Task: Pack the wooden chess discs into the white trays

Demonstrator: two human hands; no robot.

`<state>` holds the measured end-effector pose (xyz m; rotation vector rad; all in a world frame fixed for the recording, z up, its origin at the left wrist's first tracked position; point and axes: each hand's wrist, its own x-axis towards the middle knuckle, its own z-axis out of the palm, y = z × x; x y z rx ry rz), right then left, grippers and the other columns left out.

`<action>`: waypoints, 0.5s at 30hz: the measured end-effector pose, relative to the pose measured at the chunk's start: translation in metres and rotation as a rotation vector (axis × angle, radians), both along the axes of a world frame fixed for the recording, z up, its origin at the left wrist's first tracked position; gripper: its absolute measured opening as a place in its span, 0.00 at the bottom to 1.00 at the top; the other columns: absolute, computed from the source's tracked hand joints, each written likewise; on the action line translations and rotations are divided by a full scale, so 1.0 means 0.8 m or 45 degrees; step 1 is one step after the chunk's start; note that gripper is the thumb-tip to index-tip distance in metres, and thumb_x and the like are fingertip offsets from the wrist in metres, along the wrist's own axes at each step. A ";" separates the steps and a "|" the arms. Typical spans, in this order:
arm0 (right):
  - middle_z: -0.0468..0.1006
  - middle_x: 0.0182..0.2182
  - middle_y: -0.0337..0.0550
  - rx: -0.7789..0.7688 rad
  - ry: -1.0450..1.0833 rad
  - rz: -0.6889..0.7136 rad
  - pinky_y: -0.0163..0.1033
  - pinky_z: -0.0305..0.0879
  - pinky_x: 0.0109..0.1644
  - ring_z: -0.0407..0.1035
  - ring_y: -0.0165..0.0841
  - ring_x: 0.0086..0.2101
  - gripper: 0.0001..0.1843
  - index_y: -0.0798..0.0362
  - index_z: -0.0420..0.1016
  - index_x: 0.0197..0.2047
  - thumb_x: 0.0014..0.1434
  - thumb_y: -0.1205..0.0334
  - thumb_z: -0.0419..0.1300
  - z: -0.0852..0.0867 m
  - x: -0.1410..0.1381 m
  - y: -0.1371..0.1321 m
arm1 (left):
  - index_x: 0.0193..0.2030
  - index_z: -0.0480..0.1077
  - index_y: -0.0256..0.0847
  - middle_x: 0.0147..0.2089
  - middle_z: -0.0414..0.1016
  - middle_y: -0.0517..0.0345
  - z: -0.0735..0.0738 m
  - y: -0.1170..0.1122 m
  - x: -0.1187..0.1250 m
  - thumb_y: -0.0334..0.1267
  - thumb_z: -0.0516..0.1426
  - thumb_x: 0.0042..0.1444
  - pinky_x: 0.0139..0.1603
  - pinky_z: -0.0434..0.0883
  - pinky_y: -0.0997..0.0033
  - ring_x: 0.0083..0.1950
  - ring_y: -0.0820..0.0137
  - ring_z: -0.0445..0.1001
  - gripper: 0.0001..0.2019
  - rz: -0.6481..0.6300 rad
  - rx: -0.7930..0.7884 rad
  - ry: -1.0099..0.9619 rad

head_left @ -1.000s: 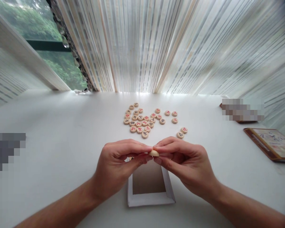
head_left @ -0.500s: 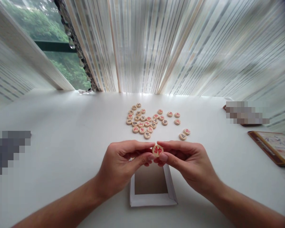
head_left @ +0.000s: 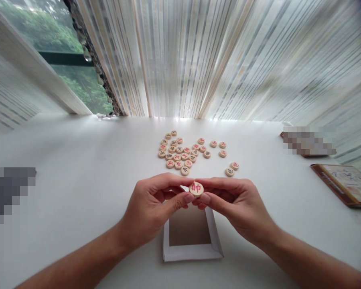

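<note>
A round wooden chess piece (head_left: 196,188) with a red character is pinched between both hands, its marked face turned toward me. My left hand (head_left: 152,208) grips its left edge with thumb and forefinger. My right hand (head_left: 233,204) grips its right edge the same way. Both hands hover above a shallow white box (head_left: 192,249) with a brown inside, lying on the white table (head_left: 78,168). Beyond the hands lies a loose cluster of several similar pieces (head_left: 180,152) with red and black characters.
Two stray pieces (head_left: 231,168) lie right of the cluster. A brown-edged printed box lid (head_left: 345,184) sits at the right edge. Blurred-out patches are at the left and far right. Striped curtains hang behind the table, with a window at the upper left.
The piece was edge-on a second ago; it has been turned so that its red character faces me. Both hands stay pinched on it, raised slightly.
</note>
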<state>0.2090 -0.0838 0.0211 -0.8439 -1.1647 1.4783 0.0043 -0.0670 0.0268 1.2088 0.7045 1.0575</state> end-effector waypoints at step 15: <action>0.87 0.29 0.43 0.043 -0.078 -0.091 0.25 0.79 0.34 0.81 0.28 0.28 0.08 0.53 0.90 0.36 0.52 0.65 0.82 0.006 -0.001 -0.001 | 0.42 0.87 0.37 0.31 0.86 0.56 0.006 0.001 0.001 0.36 0.69 0.63 0.35 0.80 0.83 0.32 0.75 0.82 0.05 0.028 0.026 0.154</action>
